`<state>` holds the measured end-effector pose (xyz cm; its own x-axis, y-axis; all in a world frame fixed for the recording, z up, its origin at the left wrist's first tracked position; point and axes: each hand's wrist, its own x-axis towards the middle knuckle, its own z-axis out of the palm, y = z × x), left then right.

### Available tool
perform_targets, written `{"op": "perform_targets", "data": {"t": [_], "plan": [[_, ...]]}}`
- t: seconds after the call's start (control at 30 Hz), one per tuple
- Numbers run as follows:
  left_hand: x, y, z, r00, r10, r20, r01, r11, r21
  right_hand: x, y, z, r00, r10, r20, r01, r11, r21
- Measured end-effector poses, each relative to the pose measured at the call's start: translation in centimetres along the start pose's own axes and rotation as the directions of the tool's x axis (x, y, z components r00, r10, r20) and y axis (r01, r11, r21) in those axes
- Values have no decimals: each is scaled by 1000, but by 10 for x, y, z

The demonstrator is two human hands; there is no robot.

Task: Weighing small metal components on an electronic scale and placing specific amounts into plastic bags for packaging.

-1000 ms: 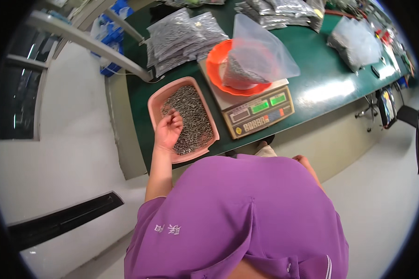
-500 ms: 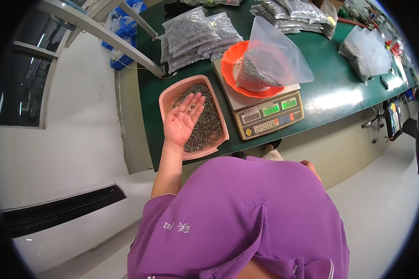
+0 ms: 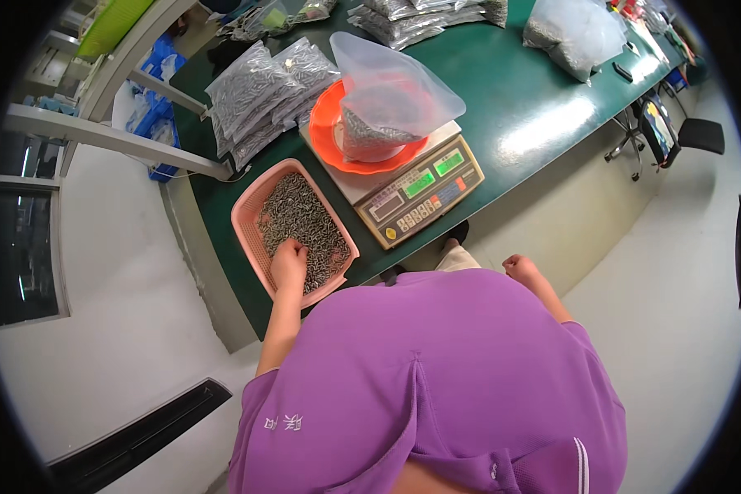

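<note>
My left hand (image 3: 289, 263) rests palm down in a pink tray (image 3: 247, 216) full of small grey metal parts (image 3: 296, 216), with its fingers curled into the pile at the tray's near end. The tray lies on a green table (image 3: 510, 90). My right hand (image 3: 520, 267) is closed in a loose fist, off the table's front edge beside my purple shirt. It holds nothing that I can see. To the right of the tray stands a digital scale (image 3: 420, 193). On the scale is an orange bowl (image 3: 325, 140) holding a clear plastic bag (image 3: 387, 90) partly filled with the same parts.
Several sealed bags of parts (image 3: 255, 90) are stacked behind the tray. More bags (image 3: 576, 33) lie at the table's far right. An office chair (image 3: 675, 136) stands on the floor to the right. A metal shelf frame (image 3: 115, 136) runs along the left.
My left hand was raised palm up over the tray with parts on it. Now it is turned down and pushed into the pile. My right fist has come into view by the table edge.
</note>
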<state>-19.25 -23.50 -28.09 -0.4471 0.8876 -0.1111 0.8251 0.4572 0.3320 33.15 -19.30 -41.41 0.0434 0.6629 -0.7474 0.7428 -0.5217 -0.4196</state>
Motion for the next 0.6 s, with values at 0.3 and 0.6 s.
{"op": "perform_targets", "data": {"t": [0.3,0.6], "plan": [[-4,-2,-4,999,-25,35,26,998,-50,5,-5,1,1000,-26,-2,26,999,-29],[0,-11,10,997,75,-19,-75,997,-7,9,-14,2,997,-68,19,69,997,-28]]}}
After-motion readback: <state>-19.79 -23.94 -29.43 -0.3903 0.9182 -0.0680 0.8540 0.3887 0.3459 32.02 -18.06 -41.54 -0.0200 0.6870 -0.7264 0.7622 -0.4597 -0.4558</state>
